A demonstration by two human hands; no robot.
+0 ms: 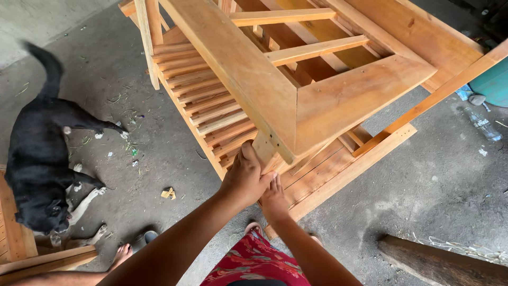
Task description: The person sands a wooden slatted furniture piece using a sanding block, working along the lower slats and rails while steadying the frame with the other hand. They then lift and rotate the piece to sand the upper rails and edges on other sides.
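Gripping the near corner leg (263, 151) of the wooden frame (296, 100), the left hand (244, 177) wraps it from above; right hand (274, 198) presses flat just below, fingers open.

Both hands (254, 182) are set against the frame (275, 90) ahead. A dog (39, 153) is seen left, a bottle (482, 124) far right.

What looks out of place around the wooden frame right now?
A black dog stands close by the wooden frame, a plastic bottle lies on the concrete floor, and a small wood scrap sits near it.
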